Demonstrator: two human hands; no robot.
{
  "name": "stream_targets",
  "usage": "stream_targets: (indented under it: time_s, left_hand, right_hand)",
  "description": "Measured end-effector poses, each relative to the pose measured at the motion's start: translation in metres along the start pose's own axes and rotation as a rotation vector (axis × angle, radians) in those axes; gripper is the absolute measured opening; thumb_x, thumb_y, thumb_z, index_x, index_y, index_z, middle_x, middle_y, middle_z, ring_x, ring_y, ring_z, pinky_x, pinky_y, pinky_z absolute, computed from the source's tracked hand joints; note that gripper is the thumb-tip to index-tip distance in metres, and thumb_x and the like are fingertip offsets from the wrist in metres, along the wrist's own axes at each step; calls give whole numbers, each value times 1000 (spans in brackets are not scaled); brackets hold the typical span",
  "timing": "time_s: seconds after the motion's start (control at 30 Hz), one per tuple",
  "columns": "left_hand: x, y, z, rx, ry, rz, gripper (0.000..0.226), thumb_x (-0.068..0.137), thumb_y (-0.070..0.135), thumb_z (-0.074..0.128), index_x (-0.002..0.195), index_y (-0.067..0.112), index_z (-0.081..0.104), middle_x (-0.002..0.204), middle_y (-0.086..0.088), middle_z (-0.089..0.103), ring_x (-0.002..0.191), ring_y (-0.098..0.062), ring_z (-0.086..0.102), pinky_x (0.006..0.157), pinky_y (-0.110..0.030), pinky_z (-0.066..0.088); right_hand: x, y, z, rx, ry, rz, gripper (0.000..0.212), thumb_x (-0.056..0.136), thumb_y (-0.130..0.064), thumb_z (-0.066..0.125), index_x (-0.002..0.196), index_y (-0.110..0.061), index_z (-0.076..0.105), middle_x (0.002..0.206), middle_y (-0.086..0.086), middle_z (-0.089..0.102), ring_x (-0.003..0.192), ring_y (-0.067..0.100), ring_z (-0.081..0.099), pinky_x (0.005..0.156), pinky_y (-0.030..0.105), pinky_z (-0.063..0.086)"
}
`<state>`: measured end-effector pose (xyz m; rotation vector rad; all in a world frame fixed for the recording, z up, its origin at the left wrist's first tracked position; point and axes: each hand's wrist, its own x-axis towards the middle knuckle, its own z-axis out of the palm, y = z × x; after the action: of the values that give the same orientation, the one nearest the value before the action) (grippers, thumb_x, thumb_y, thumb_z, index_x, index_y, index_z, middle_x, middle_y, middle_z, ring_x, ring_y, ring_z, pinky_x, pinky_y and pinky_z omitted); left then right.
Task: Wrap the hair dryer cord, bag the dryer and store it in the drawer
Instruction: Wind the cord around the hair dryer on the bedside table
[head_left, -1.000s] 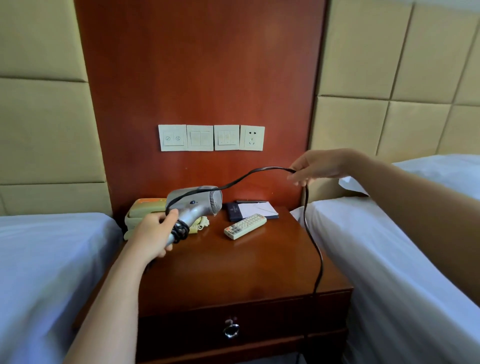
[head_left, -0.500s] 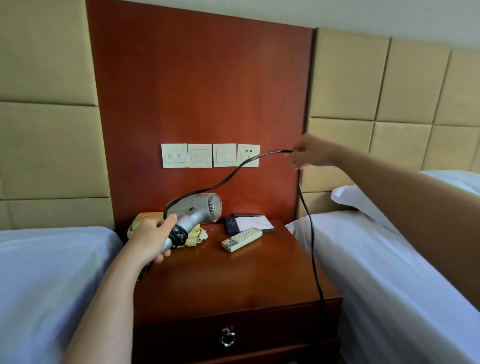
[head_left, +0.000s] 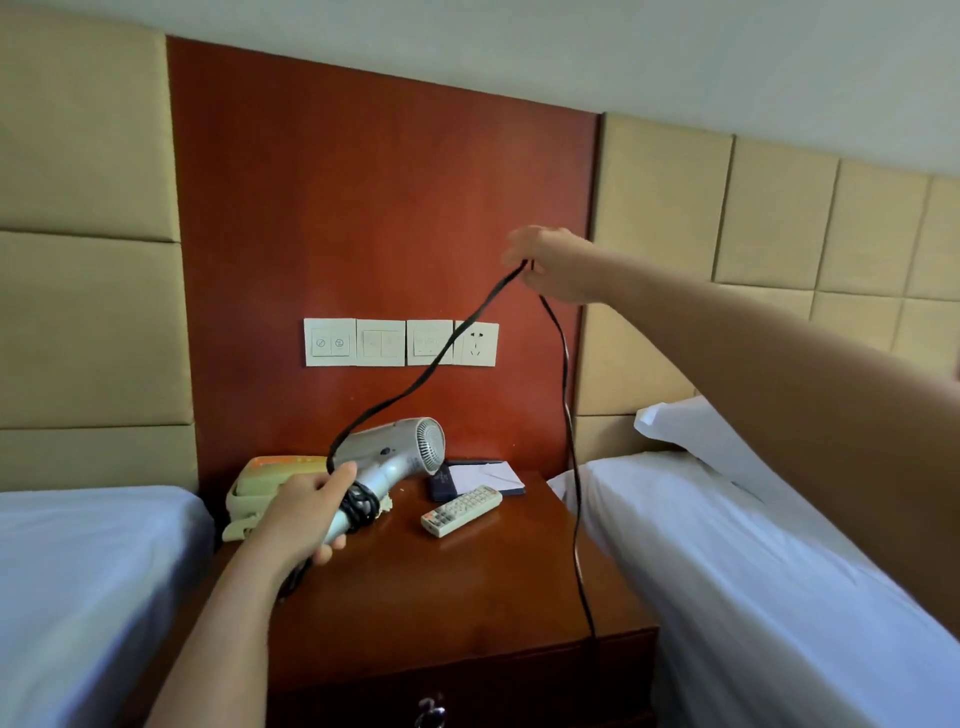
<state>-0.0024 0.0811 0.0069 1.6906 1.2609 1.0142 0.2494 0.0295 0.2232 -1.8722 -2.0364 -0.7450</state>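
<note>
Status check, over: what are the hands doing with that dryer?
Left hand grips hair dryer handle, a few cord turns on it. Right hand pinches cord high; loose end hangs past nightstand edge. Remote nearby, not obstructing.

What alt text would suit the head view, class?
A left hand holds a silver hair dryer above a wooden nightstand while the right hand lifts its black cord high. A remote control lies on the nightstand.

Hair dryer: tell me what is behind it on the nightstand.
Behind the hair dryer sits a cream phone with an orange top, against the wood panel. The dryer and the left hand cover the phone's right side, so its keypad cannot be seen.
</note>
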Motion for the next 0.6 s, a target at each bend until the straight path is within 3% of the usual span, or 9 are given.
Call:
stream_targets:
  time_s: [0.07,0.17,0.33,0.6]
  left_hand:
    - [0,2,2,-27,-16,-7,45,96,42,42,91,2,63,50,-11,54,30,-15,42,34,-18,32]
    - [0,5,6,-80,-18,-29,47,96,43,42,91,1,63,51,-11,54,29,-14,41,32,-17,31]
    - [7,-5,13,-191,-8,-74,48,95,42,45,93,-2,63,50,-11,52,27,-13,40,32,-17,30]
    - [44,-33,27,-325,58,-148,42,97,35,45,86,-3,62,51,-12,48,26,-11,41,31,-17,30]
  right_hand:
    - [9,-3,-5,-36,-57,-2,46,90,-3,39,135,-8,46,155,11,23,139,31,31,114,38,27]
    - [26,-10,-13,-191,-53,-93,54,92,-6,37,145,-9,28,159,10,4,147,26,7,119,36,9]
    - [60,-26,-7,-372,62,-250,58,92,-8,36,147,-12,22,160,10,-4,148,22,-7,121,38,0]
    - [132,-63,47,-460,233,-417,54,95,-12,32,148,-18,22,160,6,-5,148,21,-7,118,37,-4]
